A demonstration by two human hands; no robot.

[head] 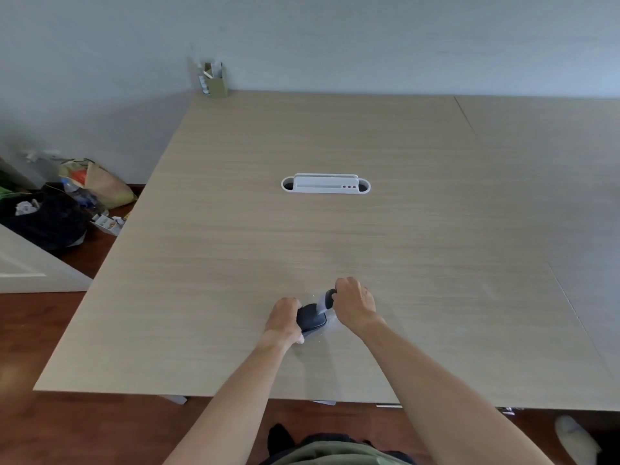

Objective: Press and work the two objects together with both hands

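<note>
A small dark oval object (pixel 311 319) with a grey underside lies on the light wooden table (pixel 235 229) near its front edge. My left hand (pixel 283 318) grips its left side with curled fingers. My right hand (pixel 354 302) is curled round a dark-and-grey handle-like piece (pixel 327 298) that rises from the object's far right end. Whether the two pieces are joined is hidden by my fingers. A few tiny specks lie on the table around the object.
A white cable port (pixel 325 185) sits in the table's middle. A green box of papers (pixel 214 80) stands at the far left corner against the wall. Bags, a bottle and rubbish (pixel 67 203) lie on the floor left of the table.
</note>
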